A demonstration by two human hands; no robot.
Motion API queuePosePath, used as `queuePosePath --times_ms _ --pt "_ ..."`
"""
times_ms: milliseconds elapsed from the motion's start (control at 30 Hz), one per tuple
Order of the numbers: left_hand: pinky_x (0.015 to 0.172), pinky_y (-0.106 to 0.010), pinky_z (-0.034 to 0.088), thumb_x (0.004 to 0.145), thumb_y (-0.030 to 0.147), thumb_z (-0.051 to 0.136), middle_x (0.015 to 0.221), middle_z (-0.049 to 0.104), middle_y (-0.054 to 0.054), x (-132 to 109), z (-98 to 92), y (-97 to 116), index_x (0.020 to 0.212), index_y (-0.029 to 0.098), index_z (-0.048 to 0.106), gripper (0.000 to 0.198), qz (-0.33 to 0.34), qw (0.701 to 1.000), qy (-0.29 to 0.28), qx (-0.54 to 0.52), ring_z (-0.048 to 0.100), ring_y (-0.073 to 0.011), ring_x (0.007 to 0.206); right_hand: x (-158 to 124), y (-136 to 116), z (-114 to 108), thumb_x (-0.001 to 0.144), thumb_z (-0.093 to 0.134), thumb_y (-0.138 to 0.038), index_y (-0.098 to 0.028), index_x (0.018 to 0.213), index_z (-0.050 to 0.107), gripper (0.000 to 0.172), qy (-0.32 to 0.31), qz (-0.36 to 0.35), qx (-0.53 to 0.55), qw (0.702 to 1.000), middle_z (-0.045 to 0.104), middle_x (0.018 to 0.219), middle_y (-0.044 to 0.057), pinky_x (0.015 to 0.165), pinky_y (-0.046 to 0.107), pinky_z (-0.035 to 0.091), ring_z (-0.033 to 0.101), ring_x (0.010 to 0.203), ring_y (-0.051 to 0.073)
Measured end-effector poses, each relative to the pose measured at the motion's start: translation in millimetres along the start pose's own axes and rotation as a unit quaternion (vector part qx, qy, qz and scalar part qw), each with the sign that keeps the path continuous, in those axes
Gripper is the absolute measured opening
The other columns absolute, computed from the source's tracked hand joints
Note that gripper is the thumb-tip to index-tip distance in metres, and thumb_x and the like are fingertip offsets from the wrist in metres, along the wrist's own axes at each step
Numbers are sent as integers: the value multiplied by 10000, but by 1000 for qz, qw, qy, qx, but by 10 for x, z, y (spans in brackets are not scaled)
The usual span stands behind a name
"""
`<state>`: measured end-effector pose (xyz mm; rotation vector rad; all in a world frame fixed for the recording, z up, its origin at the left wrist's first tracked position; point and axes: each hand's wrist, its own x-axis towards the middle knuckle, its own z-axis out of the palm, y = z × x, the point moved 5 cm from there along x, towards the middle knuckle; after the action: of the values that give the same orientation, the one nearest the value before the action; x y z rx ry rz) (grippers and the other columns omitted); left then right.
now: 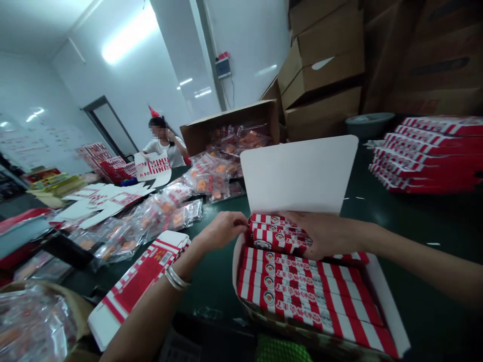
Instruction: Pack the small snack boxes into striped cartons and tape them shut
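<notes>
An open carton (390, 306) with a raised white lid (300, 173) stands in front of me. Packed in its near part is a row of small red-and-white striped boxes (298, 291). More striped boxes (277, 236) lie at the back, beneath my right hand (326, 234), whose thumb and fingers straddle them; some fingertips are hidden. My left hand (226, 229) is at the carton's back left corner, fingers curled and their tips touching the end of those back boxes. Whether it pinches anything is unclear. Beside my left forearm lies a stack of flat red-and-white cartons (145, 274).
Clear packets with orange contents (166, 211) spill from a brown cardboard box (230, 113). Closed striped cartons (426, 156) are stacked at right, near a grey basin (370, 123). A bag-lined box (33, 322) stands at lower left. Across the table another person (175, 151) handles a striped carton.
</notes>
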<state>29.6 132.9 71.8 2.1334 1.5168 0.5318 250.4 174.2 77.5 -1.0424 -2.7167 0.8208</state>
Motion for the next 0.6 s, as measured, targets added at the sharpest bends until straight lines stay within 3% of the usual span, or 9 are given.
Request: queuePosePath --times_ms 100,233,300,400,433,500,600 --pt "788 -272 477 847 201 537 972 694 -24 -38 134 -6 955 203 697 192 -1 1000 28 4 628 -163 880 -20 -27 -44 650 720 -349 -221 1481 348 920 -56 -10 31 998 558 1329 129 916 470 476 569 1118 343" --pt "776 -279 475 827 153 531 919 677 -36 -63 144 34 866 196 713 191 9 997 47 52 615 -168 844 -88 -46 -67 682 717 -456 -220 1451 416 859 -102 -9 85 991 544 1363 124 978 495 450 550 1167 364" --pt "723 -269 478 835 169 522 839 675 -33 -41 58 85 802 180 697 178 13 995 94 45 607 -160 769 -98 -44 -21 645 744 -487 -213 1452 415 913 -87 -22 67 994 520 1392 126 1044 515 391 498 1233 379" --pt "717 -262 500 887 247 480 821 696 -40 87 -63 229 847 164 681 222 49 981 182 -48 629 -159 754 -39 -5 104 631 744 -521 -202 1467 385 965 -91 -32 6 995 446 1462 133 1103 545 305 409 1317 390" --pt "751 -265 508 903 268 462 872 710 -49 168 -31 301 892 165 684 246 81 981 158 -73 645 -163 798 -8 5 125 641 735 -518 -196 1474 370 965 -98 -35 -12 994 425 1478 136 1107 548 297 397 1328 387" --pt "862 -284 500 903 292 477 1021 718 -60 347 158 448 995 187 691 256 150 986 15 -75 656 -183 939 16 -8 105 658 722 -485 -168 1462 387 927 -105 -50 -36 993 429 1472 151 1099 536 316 418 1314 375" --pt "992 -334 443 861 371 561 1204 672 -79 557 420 495 1150 214 661 343 163 971 -175 -25 608 -231 1117 -205 -106 -6 695 697 -437 -120 1308 567 702 -43 -46 -43 997 574 1309 182 1020 508 410 538 1181 352"
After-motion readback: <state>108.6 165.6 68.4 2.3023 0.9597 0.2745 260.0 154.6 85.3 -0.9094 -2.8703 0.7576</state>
